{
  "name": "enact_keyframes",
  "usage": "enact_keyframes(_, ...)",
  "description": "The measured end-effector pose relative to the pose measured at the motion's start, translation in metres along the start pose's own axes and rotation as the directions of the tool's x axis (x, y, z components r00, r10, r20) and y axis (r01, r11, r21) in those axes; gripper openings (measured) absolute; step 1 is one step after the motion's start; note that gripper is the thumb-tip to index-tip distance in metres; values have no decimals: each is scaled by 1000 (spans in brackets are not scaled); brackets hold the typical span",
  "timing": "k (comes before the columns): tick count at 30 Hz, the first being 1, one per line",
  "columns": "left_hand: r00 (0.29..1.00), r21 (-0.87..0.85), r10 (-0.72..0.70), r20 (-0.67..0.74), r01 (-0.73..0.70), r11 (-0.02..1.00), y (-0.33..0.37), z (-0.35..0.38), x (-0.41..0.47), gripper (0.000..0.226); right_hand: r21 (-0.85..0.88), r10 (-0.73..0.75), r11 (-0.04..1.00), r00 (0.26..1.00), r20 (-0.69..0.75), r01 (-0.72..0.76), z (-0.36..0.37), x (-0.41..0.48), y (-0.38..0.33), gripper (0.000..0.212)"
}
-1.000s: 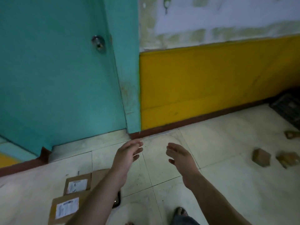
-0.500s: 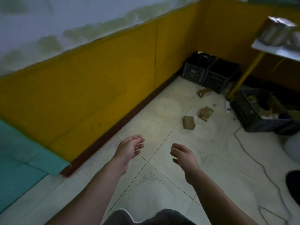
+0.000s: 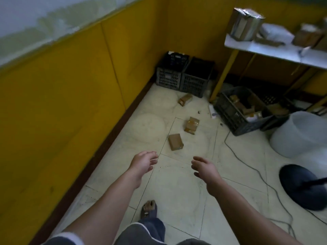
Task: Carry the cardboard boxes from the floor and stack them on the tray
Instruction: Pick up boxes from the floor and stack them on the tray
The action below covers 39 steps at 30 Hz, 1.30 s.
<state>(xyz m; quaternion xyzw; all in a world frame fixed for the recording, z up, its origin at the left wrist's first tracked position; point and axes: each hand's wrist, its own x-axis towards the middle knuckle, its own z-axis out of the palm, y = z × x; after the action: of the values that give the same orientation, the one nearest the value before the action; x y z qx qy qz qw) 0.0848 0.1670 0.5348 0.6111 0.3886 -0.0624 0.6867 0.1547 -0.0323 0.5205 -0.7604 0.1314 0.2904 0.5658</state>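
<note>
Three small cardboard boxes lie on the tiled floor ahead: the nearest box [image 3: 175, 141], a taped box [image 3: 191, 125] behind it and a far box [image 3: 185, 99] close to the crates. My left hand [image 3: 144, 161] and my right hand [image 3: 203, 167] reach forward at waist height, both empty with relaxed fingers, a short way before the nearest box. A black crate [image 3: 237, 119] under the table holds several cardboard boxes.
A yellow wall [image 3: 70, 96] runs along the left. Two black crates [image 3: 184, 76] stand in the corner. A metal table [image 3: 276, 50] with a tin and parcels is at the right. A cable [image 3: 247, 163], a white bucket [image 3: 300, 135] and a dark round base [image 3: 302, 186] lie on the right.
My view has swung right, from the teal door to the yellow corner, and moved nearer the boxes on the floor. Both hands stay empty and held out in front.
</note>
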Motion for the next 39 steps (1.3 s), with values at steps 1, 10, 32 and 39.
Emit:
enact_keyframes(1, 1000, -1, -14, 12, 14, 1000, 13, 3, 18, 20, 3, 14, 1000, 1000, -20, -14, -1, 13, -12, 37)
enact_keyframes(10, 985, 125, -91, 145, 73, 989, 123, 69, 171, 18, 35, 104, 994, 981, -164, -100, -39, 132, -90, 36)
enact_keyframes(32, 979, 117, -197, 55, 190, 975, 336, 249, 509, 31, -77, 163, 984, 987, 7, -162, -136, 562, -320, 37)
enact_keyframes(39, 962, -28, -266, 58, 268, 963, 396, 240, 678, 31, -191, 229, 954, 973, -28, -230, -98, 705, -380, 39)
